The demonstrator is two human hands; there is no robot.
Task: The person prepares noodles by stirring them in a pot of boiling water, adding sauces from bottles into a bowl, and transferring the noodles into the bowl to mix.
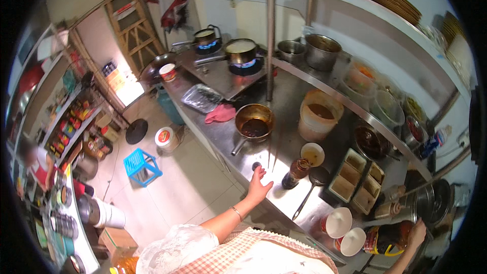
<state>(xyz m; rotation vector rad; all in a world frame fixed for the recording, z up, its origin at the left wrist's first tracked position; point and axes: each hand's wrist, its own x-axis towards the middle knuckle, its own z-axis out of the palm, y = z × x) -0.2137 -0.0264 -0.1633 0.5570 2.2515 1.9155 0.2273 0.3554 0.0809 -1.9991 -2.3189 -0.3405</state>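
Note:
My left hand (259,188) is over the steel counter with its fingers apart and nothing in them, its fingertips close to a small dark round cap (256,166). At the lower right, my right hand (417,234) grips one end of a large plastic bottle of dark liquid (389,237) with a yellow handle. Beside the bottle are two white-lined paper bowls (338,222). Between my hands, a dark glass jar or bottle (292,176) stands near a bowl of yellowish liquid (312,154) and a black ladle (303,201). A pan with dark sauce (254,122) sits further back.
Two pots (241,51) stand over lit blue gas flames. A white bucket of brown liquid (319,116) and divided trays (347,175) occupy the counter beneath a steel shelf (342,101). On the floor are a blue stool (141,165) and a lidded tub (166,139). Another person (40,163) is at far left.

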